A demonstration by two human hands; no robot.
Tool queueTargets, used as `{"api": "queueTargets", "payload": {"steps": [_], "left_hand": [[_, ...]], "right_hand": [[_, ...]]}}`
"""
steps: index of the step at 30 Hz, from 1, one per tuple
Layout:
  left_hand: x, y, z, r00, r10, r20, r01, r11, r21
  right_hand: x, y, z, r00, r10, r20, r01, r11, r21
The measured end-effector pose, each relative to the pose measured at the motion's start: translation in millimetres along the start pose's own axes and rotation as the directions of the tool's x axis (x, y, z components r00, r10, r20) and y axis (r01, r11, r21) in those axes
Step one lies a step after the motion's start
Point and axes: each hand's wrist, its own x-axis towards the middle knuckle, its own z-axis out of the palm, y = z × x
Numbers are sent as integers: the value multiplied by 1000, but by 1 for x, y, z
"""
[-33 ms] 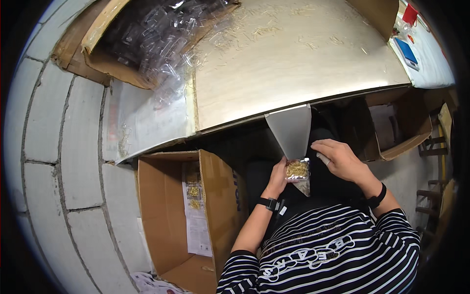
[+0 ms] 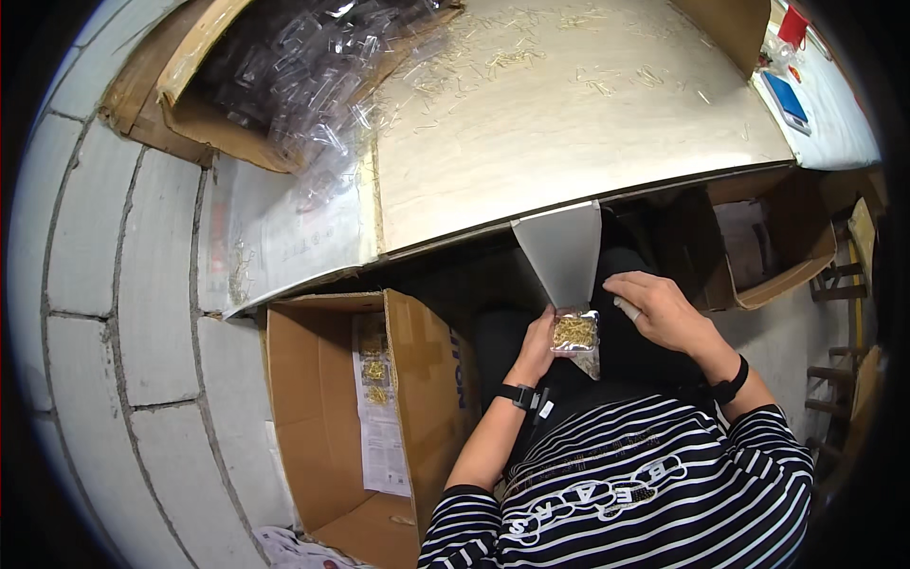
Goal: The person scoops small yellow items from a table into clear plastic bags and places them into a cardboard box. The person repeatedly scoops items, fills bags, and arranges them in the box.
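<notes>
My left hand (image 2: 537, 343) is closed around the side of a small clear plastic box (image 2: 575, 332) filled with thin gold-coloured metal pieces, too small to name exactly. The box sits just below the narrow lower end of a grey chute (image 2: 564, 251), which slopes down from the table's front edge. A pointed, pale flap (image 2: 588, 363) shows beneath the box. To the right, my right hand (image 2: 661, 308) hangs apart from box and chute, palm turned inward, fingers extended and slightly bent, with nothing seen in it. A white wrap covers part of one digit.
Loose gold pieces (image 2: 517, 59) are scattered over the pale tabletop (image 2: 569, 142). Many clear plastic boxes (image 2: 313, 85) spill from a carton at the back left. An open cardboard box (image 2: 327, 417) stands left of me, another carton (image 2: 773, 242) right. A blue scale (image 2: 785, 100) lies far right.
The small plastic box has tilted slightly in my left hand, and the glare along its upper edge has lessened. My right hand stays nearly where it was.
</notes>
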Motion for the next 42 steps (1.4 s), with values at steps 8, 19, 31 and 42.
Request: {"api": "queueTargets", "payload": {"steps": [8, 19, 31, 42], "left_hand": [[-51, 36, 30, 983, 180, 25, -179, 984, -22], [-58, 57, 56, 910, 391, -136, -410, 896, -170], [-80, 65, 55, 903, 407, -137, -423, 900, -109], [-78, 44, 68, 900, 412, -140, -416, 909, 4]], "right_hand": [[-3, -11, 23, 997, -76, -16, 77, 992, 105], [14, -35, 41, 943, -317, 104, 332, 922, -201], [8, -20, 25, 956, 27, -292, 57, 960, 274], [10, -4, 63, 917, 374, 137, -344, 570, 746]]}}
